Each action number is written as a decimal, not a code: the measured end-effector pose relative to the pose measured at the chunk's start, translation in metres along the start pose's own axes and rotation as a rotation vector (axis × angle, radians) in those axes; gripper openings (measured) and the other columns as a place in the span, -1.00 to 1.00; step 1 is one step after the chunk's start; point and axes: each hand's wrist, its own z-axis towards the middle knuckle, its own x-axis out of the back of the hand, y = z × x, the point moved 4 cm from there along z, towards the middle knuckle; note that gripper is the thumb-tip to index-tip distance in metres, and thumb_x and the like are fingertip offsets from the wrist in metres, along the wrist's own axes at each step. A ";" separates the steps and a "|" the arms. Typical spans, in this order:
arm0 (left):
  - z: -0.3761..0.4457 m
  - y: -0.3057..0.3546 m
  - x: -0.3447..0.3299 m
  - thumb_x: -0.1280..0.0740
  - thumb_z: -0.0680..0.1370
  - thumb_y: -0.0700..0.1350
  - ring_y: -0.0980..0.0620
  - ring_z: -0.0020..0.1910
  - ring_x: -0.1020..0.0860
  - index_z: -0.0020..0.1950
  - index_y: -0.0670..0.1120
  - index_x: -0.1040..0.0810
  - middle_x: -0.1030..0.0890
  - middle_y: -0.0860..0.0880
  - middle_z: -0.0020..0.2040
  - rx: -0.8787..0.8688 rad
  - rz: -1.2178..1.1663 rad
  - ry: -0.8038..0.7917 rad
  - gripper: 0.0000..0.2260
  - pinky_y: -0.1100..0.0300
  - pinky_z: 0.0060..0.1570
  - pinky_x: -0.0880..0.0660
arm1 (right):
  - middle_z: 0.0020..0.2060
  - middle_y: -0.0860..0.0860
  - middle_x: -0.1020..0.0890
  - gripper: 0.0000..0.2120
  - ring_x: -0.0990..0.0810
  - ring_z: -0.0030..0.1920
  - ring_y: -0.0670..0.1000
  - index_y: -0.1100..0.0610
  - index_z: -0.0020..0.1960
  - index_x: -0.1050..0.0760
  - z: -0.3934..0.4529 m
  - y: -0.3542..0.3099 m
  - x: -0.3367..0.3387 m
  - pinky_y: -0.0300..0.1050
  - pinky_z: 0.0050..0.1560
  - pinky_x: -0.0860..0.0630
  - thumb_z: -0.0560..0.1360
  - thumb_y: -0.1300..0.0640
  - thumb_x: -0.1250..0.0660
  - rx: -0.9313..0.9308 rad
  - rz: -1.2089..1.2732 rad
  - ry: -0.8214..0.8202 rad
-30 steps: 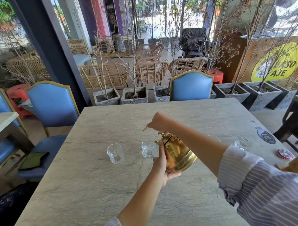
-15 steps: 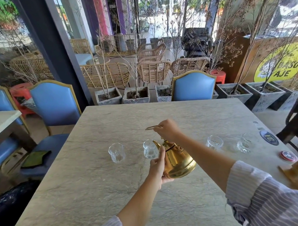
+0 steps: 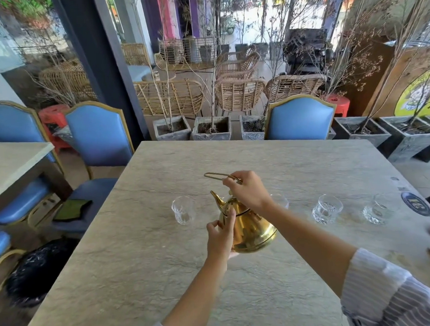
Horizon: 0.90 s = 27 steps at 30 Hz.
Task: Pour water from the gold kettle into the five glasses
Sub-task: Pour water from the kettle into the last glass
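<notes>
Gripping gold kettle (image 3: 251, 231) handle: right hand (image 3: 249, 191); left hand (image 3: 221, 237) cupping body, above table (image 3: 139, 263).

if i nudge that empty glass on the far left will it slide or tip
The leftmost glass looks small and taller than wide, so a high push may tip it. The stone table looks rough, so a low nudge probably drags, not glides. Being clear glass, it's likely fragile.

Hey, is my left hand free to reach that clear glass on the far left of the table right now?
Probably not yet. The left hand is pressed against the gold kettle, steadying it, so it is busy. The stone table between it and the far-left clear glass is bare, so the path itself looks open.
</notes>
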 end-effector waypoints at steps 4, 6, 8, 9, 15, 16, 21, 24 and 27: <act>0.005 0.002 0.022 -0.34 -0.07 0.67 -0.16 0.15 -0.59 0.22 -0.08 -0.37 -0.56 -0.02 0.04 -0.004 -0.033 0.061 0.12 -0.27 0.20 -0.58 | -0.41 0.13 -0.53 -0.64 -0.42 -0.39 -0.01 0.41 -0.16 -0.55 0.006 -0.017 -0.021 -0.14 -0.35 -0.35 0.52 0.08 -0.30 0.025 0.003 -0.085; 0.010 0.001 0.033 -0.35 -0.09 0.68 -0.18 0.17 -0.61 0.20 -0.07 -0.40 -0.60 -0.12 0.14 0.036 -0.052 0.079 0.11 -0.27 0.16 -0.60 | -0.40 0.09 -0.52 -0.65 -0.42 -0.39 0.00 0.40 -0.17 -0.56 0.012 -0.024 -0.034 -0.14 -0.35 -0.35 0.53 0.09 -0.30 0.027 -0.011 -0.129; 0.010 0.002 0.042 -0.37 -0.05 0.66 -0.21 0.21 -0.60 0.26 -0.08 -0.42 -0.59 -0.17 0.23 0.099 -0.079 0.088 0.12 -0.24 0.00 -0.68 | -0.35 0.17 -0.60 -0.66 -0.47 -0.35 0.02 0.38 -0.12 -0.61 0.019 -0.031 -0.047 -0.14 -0.32 -0.38 0.54 0.08 -0.30 0.030 -0.041 -0.174; 0.006 0.005 0.045 -0.38 -0.02 0.64 -0.23 0.23 -0.58 0.28 -0.08 -0.42 -0.57 -0.17 0.26 0.126 -0.099 0.084 0.10 -0.19 -0.11 -0.70 | -0.30 0.20 -0.64 -0.67 -0.50 -0.33 0.03 0.36 -0.09 -0.63 0.022 -0.033 -0.054 -0.13 -0.31 -0.40 0.55 0.07 -0.30 0.032 -0.058 -0.197; 0.001 0.010 0.053 -0.36 0.23 0.50 -0.27 0.14 -0.62 0.35 -0.12 -0.42 -0.55 -0.22 0.30 0.224 -0.208 0.041 -0.09 0.02 -0.42 -0.67 | -0.36 0.12 -0.53 -0.68 -0.47 -0.37 0.05 0.35 -0.18 -0.59 0.039 -0.044 -0.086 -0.15 -0.37 -0.36 0.54 0.09 -0.29 -0.041 -0.181 -0.336; 0.001 0.010 0.053 -0.35 0.21 0.50 -0.25 0.09 -0.63 0.35 -0.12 -0.43 -0.55 -0.22 0.29 0.235 -0.220 0.037 -0.07 0.01 -0.41 -0.67 | -0.38 0.12 -0.51 -0.70 -0.45 -0.40 0.05 0.30 -0.24 -0.56 0.041 -0.046 -0.090 -0.16 -0.38 -0.35 0.54 0.10 -0.29 -0.049 -0.200 -0.354; 0.005 0.011 0.054 -0.35 0.23 0.52 -0.29 0.13 -0.61 0.42 -0.09 -0.39 -0.52 -0.22 0.33 0.269 -0.290 0.029 -0.04 -0.05 -0.40 -0.67 | -0.43 0.09 -0.49 -0.74 -0.39 -0.48 0.01 0.25 -0.28 -0.49 0.048 -0.058 -0.101 -0.22 -0.48 -0.28 0.52 0.11 -0.28 -0.045 -0.330 -0.410; 0.006 0.012 0.054 -0.35 0.14 0.55 -0.31 0.16 -0.62 0.43 -0.08 -0.39 -0.54 -0.22 0.32 0.270 -0.310 0.014 0.04 -0.08 -0.34 -0.68 | -0.43 0.10 -0.48 -0.73 -0.39 -0.48 0.02 0.26 -0.27 -0.51 0.053 -0.063 -0.107 -0.21 -0.46 -0.29 0.51 0.09 -0.30 -0.041 -0.357 -0.435; 0.004 0.016 0.052 -0.34 0.13 0.57 -0.31 0.18 -0.62 0.43 -0.08 -0.41 -0.55 -0.22 0.32 0.280 -0.332 -0.007 0.05 -0.08 -0.32 -0.68 | -0.51 0.05 -0.43 -0.71 -0.39 -0.52 0.02 0.26 -0.32 -0.46 0.055 -0.067 -0.110 -0.24 -0.49 -0.29 0.51 0.10 -0.30 -0.044 -0.393 -0.449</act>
